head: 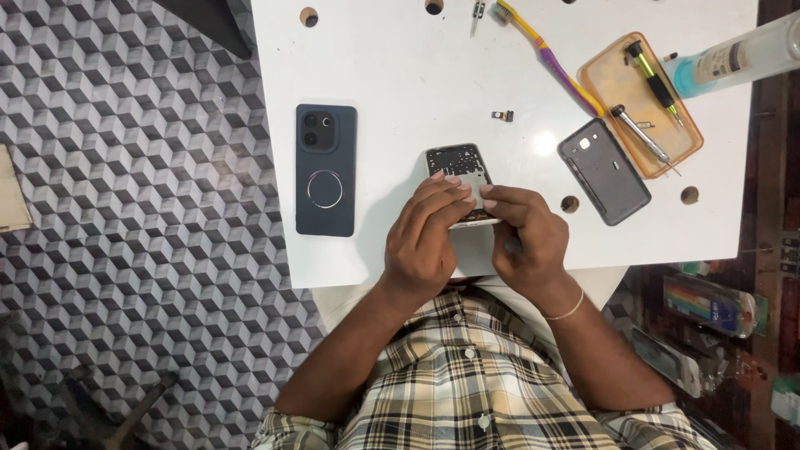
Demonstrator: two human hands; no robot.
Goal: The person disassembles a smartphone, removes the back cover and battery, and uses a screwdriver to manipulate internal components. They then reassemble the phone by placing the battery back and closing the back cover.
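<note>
An opened phone (457, 161) with its back cover off lies on the white table (400, 75), its circuit boards showing. My left hand (425, 237) grips its lower half from the left, fingers across the inside. From the right, my right hand (525, 237) pinches the same lower end, fingertips touching the phone's middle. The phone's bottom part is hidden under my fingers. A grey back cover (603, 171) lies to the right of it, inner side up.
A dark blue phone (326, 169) lies face down at the left. A small black part (502, 116) sits above the opened phone. An orange tray (640, 100) holds two screwdrivers. Also present: a yellow-purple toothbrush (552, 57), tweezers (477, 15), a clear bottle (737, 57).
</note>
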